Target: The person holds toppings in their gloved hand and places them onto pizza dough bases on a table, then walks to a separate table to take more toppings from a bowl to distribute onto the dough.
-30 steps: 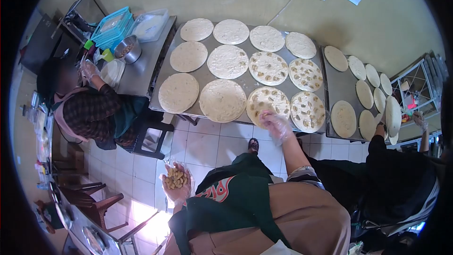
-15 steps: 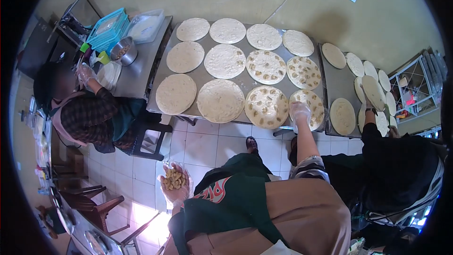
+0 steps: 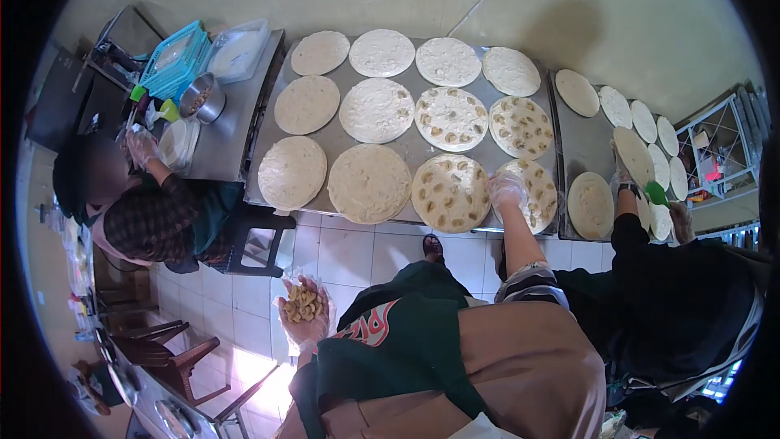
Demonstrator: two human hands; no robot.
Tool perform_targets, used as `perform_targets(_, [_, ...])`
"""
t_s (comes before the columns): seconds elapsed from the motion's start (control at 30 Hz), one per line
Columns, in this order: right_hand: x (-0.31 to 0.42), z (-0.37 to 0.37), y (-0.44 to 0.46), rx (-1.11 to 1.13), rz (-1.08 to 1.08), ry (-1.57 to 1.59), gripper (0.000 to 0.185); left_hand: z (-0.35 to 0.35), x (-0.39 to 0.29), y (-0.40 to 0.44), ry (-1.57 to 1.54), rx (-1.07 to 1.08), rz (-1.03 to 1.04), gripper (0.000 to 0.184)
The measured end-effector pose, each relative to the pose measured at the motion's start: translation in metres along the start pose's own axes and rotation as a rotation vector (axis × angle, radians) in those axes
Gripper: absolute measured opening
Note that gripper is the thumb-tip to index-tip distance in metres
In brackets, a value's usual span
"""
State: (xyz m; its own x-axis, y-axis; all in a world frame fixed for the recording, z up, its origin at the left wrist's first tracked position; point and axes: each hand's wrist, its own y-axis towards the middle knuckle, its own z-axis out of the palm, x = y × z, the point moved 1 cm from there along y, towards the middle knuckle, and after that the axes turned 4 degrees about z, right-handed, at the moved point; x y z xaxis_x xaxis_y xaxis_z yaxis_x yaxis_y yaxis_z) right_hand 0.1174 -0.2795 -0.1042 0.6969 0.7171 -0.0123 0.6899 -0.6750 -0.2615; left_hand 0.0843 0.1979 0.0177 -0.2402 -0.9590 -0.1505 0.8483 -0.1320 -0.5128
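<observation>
My left hand (image 3: pixel 304 313), in a clear plastic glove, is cupped palm-up below the table edge around a heap of light-brown meatball-like slices (image 3: pixel 303 304). My right hand (image 3: pixel 509 189), gloved too, reaches over the left side of the front right pizza base (image 3: pixel 539 199). Its fingers look drawn together; whatever is between them is hidden. Just left of it lies another round base (image 3: pixel 452 195) dotted with brown slices. Two bases behind, (image 3: pixel 452 119) and the rightmost base (image 3: pixel 522 128), carry slices as well. The left-hand bases (image 3: pixel 370 184) show only a pale, lumpy surface.
At left, a seated person (image 3: pixel 154 203) works by a metal bowl (image 3: pixel 202 98), turquoise baskets (image 3: pixel 174 58) and a plastic tub (image 3: pixel 238 50). At right, another person (image 3: pixel 682 301) lifts a base (image 3: pixel 633 154) and holds a green-bladed tool (image 3: pixel 657 193). A black stool (image 3: pixel 260 245) stands below.
My right hand has shifted left, toward the neighbouring base. My left hand stays cupped with the slices. The green tool has come into view at the right-hand person's hands. The view has shifted slightly.
</observation>
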Motion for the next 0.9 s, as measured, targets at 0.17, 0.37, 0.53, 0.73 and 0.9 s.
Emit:
perform_targets(0.17, [-0.009, 0.019, 0.016, -0.007, -0.059, 0.015, 0.039, 0.006, 0.01, 0.008, -0.017, 0.002, -0.022, 0.033])
perform_targets(0.37, [-0.007, 0.018, 0.02, 0.009, -0.077, 0.0, 0.039, 0.007, 0.013, 0.014, -0.011, 0.037, -0.025, 0.034])
perform_targets(0.53, [-0.007, 0.016, 0.022, 0.118, -0.139, 0.034, 0.04, 0.009, 0.013, 0.014, -0.042, 0.001, -0.016, 0.034])
perform_targets(0.73, [0.0, 0.02, 0.021, 0.13, -0.259, 0.083, 0.042, 0.007, 0.009, 0.012, -0.07, 0.007, -0.023, 0.035])
perform_targets(0.9, [0.025, 0.007, 0.006, 0.125, -0.272, -0.024, 0.042, 0.004, 0.004, 0.01, -0.048, 0.002, -0.015, 0.033])
